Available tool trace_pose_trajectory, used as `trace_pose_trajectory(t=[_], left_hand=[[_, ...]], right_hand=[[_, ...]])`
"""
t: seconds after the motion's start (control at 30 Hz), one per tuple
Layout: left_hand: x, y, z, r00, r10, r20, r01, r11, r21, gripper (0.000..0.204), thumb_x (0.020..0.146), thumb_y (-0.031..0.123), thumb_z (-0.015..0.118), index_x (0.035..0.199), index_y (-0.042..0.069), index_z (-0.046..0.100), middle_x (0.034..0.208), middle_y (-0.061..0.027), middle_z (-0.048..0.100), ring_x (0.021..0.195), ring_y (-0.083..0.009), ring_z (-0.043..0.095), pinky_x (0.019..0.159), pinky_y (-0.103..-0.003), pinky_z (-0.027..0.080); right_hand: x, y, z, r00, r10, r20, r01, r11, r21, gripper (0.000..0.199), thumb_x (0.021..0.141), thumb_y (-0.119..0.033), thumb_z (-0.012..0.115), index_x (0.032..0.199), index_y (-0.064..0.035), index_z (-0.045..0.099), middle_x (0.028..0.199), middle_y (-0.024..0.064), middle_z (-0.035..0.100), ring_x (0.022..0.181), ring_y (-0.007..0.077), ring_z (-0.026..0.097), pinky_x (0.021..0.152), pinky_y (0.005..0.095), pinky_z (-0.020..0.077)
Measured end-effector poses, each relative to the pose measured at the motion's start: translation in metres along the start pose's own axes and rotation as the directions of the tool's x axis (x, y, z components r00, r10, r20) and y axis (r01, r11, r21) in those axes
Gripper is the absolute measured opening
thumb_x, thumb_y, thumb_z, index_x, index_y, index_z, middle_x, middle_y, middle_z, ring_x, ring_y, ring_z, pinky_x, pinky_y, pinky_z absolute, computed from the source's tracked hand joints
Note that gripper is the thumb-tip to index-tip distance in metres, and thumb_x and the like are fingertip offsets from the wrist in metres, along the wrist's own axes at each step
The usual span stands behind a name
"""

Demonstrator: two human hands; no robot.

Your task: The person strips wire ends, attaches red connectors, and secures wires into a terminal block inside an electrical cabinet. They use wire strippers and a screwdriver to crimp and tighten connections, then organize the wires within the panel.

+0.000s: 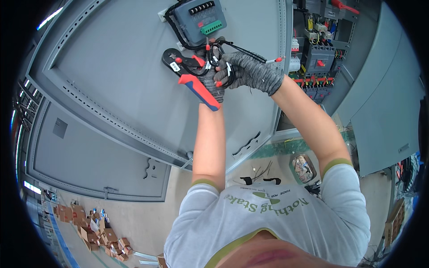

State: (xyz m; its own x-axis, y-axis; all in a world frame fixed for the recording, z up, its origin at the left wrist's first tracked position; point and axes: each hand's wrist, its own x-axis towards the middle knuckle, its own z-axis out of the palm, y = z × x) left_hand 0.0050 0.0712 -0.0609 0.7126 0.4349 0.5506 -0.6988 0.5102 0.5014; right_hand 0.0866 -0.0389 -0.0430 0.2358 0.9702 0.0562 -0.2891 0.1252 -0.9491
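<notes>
My left hand [210, 80], in a grey knit glove with red fingertips, grips a crimping tool [190, 73] with red and blue handles and a black head. My right hand [248, 71], gloved the same way, holds a bundle of black wires [223, 49] next to the tool. One wire with a red and white tip [277, 59] sticks out to the right. The wires run up to a grey meter module [199, 20] with a green connector, mounted on the grey cabinet door [111, 76].
The open electrical cabinet [319, 53] at the upper right holds breakers and coloured wiring. On the floor below lie a clear bag of small parts [303, 169], loose black wires [261, 172] and several cardboard boxes [96, 232] at the lower left.
</notes>
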Motion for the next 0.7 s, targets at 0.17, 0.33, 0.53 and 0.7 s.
trace_pose_trajectory(t=[0.17, 0.33, 0.53, 0.7], left_hand=[[0.005, -0.002, 0.002, 0.999, 0.006, -0.044, -0.005, 0.999, 0.040, 0.021, 0.090, 0.012, 0.055, 0.108, 0.000, 0.054, 0.067, -0.0027, 0.053, 0.042, -0.0093, 0.042, 0.036, -0.022, 0.035], [0.009, -0.003, 0.008, 0.997, -0.066, -0.041, 0.068, 0.997, 0.025, 0.022, 0.091, 0.014, 0.054, 0.108, 0.000, 0.054, 0.065, -0.0031, 0.052, 0.037, -0.0093, 0.038, 0.034, -0.022, 0.033], [0.007, -0.005, 0.006, 1.000, 0.009, -0.029, -0.006, 0.996, 0.084, 0.022, 0.092, 0.015, 0.055, 0.109, 0.001, 0.054, 0.072, -0.0054, 0.053, 0.044, -0.0106, 0.041, 0.037, -0.024, 0.037], [0.002, -0.009, 0.002, 0.981, 0.194, -0.023, -0.184, 0.954, 0.235, 0.021, 0.092, 0.014, 0.056, 0.109, 0.003, 0.054, 0.082, -0.0080, 0.055, 0.053, -0.0123, 0.047, 0.042, -0.026, 0.043]], right_hand=[[-0.008, -0.011, -0.003, 1.000, 0.023, 0.013, -0.021, 0.989, -0.143, 0.035, 0.091, -0.036, 0.052, 0.101, -0.0043, 0.061, 0.090, 0.0085, 0.068, 0.078, 0.0173, 0.067, 0.067, 0.0310, 0.0545], [0.007, -0.005, -0.010, 0.992, -0.118, -0.043, 0.117, 0.993, -0.033, 0.032, 0.089, -0.033, 0.059, 0.093, -0.0023, 0.063, 0.084, 0.0092, 0.068, 0.072, 0.0172, 0.067, 0.065, 0.0294, 0.0548], [0.003, -0.011, -0.019, 0.991, -0.118, 0.060, 0.126, 0.978, -0.163, 0.035, 0.087, -0.036, 0.064, 0.094, -0.0014, 0.064, 0.083, 0.0081, 0.068, 0.073, 0.0157, 0.068, 0.065, 0.0298, 0.0557], [0.001, 0.000, -0.010, 0.989, -0.118, 0.089, 0.120, 0.992, -0.023, 0.036, 0.084, -0.032, 0.068, 0.101, -0.0007, 0.062, 0.087, 0.0064, 0.067, 0.078, 0.0153, 0.067, 0.070, 0.0286, 0.0576]])
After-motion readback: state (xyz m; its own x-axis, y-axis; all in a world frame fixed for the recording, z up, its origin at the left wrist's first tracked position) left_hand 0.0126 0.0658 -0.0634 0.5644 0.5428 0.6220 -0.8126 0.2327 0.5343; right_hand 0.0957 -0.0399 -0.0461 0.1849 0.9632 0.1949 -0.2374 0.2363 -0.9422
